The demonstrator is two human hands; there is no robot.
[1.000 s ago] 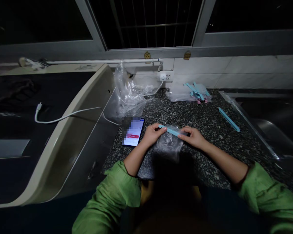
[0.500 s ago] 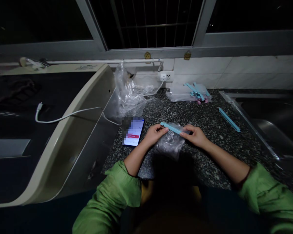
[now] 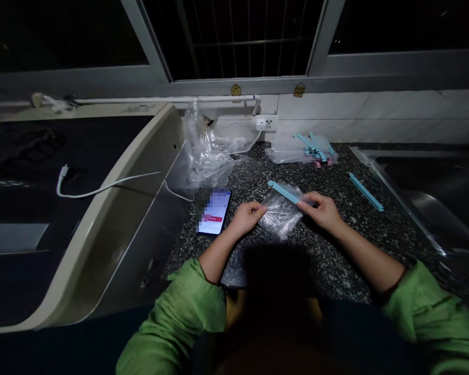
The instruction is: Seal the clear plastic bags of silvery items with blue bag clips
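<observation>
Over the counter (image 3: 332, 265), left hand (image 3: 245, 217) clamped on bag (image 3: 279, 216), right hand (image 3: 325, 212) on diagonal blue clip (image 3: 286, 194), tip (image 3: 271, 184) far-left.

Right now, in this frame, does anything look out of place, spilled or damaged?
Mildly odd: the white cable trails over the appliance, its connector lying loose, away from the lit phone. No spill or damage stands out.

Cannot see the right end of the blue strip (image 3: 284, 192), covered by the right hand (image 3: 323, 212). Cannot read the phone (image 3: 214, 213), pixelated at left. Cannot follow the sink (image 3: 398, 196) past the right edge, the machine (image 3: 82, 234) past the left, or the green sleeves (image 3: 172, 317) past the near edge.
</observation>
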